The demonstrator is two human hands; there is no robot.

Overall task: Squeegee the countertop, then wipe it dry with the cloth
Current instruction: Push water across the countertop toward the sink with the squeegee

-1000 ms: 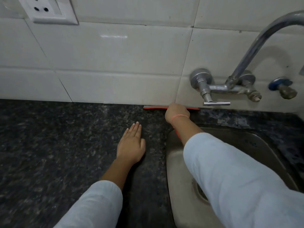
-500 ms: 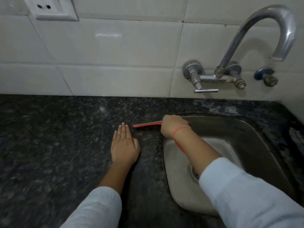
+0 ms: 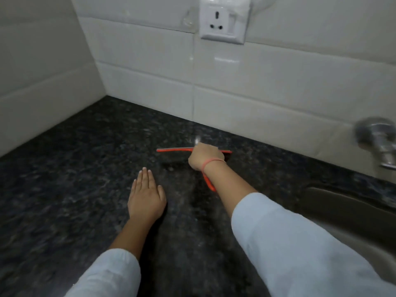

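My right hand [image 3: 205, 156] is closed around the handle of a red squeegee [image 3: 174, 149]. Its thin blade lies across the dark speckled granite countertop [image 3: 75, 179], a short way out from the back wall. The handle's end pokes out under my wrist. To the left and nearer me, my left hand [image 3: 146, 197] rests flat on the countertop, palm down, fingers together, holding nothing. No cloth is in view.
White tiled walls meet in a corner at the back left. A white wall socket [image 3: 224, 20] sits above the counter. The steel sink [image 3: 347, 211] lies at the right edge, with part of the tap fitting [image 3: 379, 140] above it.
My right hand has carried the squeegee left, from the sink's rim out over the open countertop. The view has swung left, so the sink and tap have slid to the right edge. My left hand stays flat.
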